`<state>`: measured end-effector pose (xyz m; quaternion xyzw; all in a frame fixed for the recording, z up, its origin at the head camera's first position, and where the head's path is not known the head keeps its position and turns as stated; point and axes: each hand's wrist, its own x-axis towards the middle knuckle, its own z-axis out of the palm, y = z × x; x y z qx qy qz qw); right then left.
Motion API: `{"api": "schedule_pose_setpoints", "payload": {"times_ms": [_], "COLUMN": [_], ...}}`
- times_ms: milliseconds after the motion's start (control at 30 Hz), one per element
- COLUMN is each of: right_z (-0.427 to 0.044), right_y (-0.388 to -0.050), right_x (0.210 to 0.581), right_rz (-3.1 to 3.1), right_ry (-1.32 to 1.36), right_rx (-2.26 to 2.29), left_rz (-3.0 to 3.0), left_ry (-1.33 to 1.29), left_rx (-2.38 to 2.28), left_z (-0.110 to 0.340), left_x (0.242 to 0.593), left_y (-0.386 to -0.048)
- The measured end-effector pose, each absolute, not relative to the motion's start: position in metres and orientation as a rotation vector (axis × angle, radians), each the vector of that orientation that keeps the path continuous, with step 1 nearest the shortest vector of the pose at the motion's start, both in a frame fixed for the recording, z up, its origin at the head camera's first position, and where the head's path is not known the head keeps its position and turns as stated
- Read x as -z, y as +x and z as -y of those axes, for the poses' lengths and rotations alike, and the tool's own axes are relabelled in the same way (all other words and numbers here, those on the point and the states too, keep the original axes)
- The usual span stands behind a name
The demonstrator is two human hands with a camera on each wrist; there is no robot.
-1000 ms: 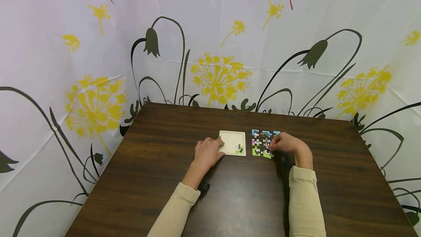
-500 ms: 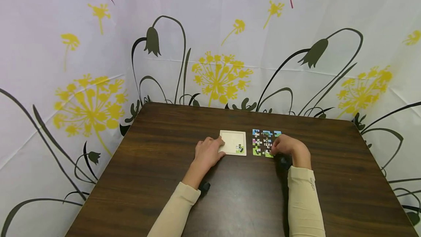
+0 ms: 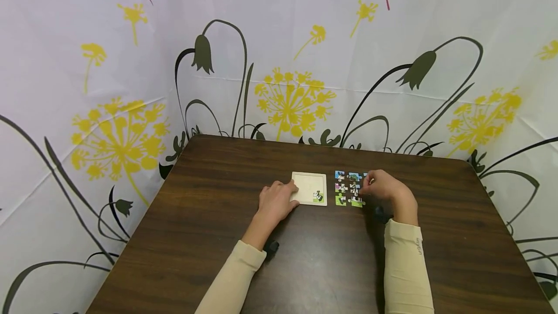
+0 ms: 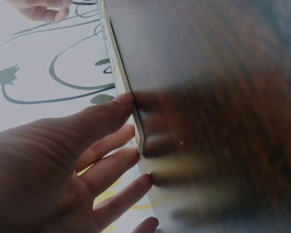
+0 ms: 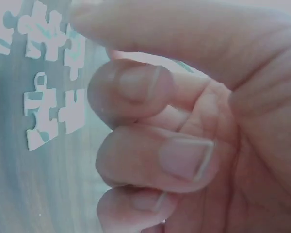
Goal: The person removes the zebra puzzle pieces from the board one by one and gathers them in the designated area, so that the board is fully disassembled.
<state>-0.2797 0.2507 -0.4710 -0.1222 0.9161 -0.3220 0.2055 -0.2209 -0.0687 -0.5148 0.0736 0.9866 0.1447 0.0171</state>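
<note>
A pale square puzzle tray (image 3: 305,183) lies on the table in the head view, with one green-and-white piece (image 3: 318,196) in its near right corner. My left hand (image 3: 275,201) grips the tray's near left corner: the thumb is on the near edge, the other fingers at the left side. Right of the tray, several loose jigsaw pieces (image 3: 341,187) lie in rows. Over the right side of these rows is my right hand (image 3: 385,188), fingers curled and fingertips down by the pieces. Whether it pinches one is hidden, also in the right wrist view.
The dark wooden table (image 3: 209,207) reaches back to a white curtain (image 3: 279,23) printed with flowers. Small black devices (image 3: 271,248) sit under the wrists. Gaps separate some of the loose pieces.
My right hand dips toward the near row, then moves away toward the middle of the pieces. A near-row piece has shifted slightly and lies straighter. The left hand stays on the tray.
</note>
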Motion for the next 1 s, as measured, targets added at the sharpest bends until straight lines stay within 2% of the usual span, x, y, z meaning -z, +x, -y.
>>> {"api": "schedule_pose_setpoints", "payload": {"times_ms": [200,667,1000], "right_z": [-0.234,-0.154,-0.146], "right_y": [-0.283,-0.286,-0.284], "right_x": [0.473,0.491,0.498], "right_rz": [-2.572,-2.477,-2.464], "right_ry": [-0.429,-0.633,-0.582], "right_rx": [0.875,0.778,0.806], "left_rz": [-3.061,-3.062,-3.055], "left_ry": [0.233,0.224,0.228], "left_rx": [-0.437,-0.435,-0.444], "left_z": [0.068,0.069,0.069], "left_x": [0.513,0.511,0.511], "left_y": [-0.222,-0.222,-0.221]}}
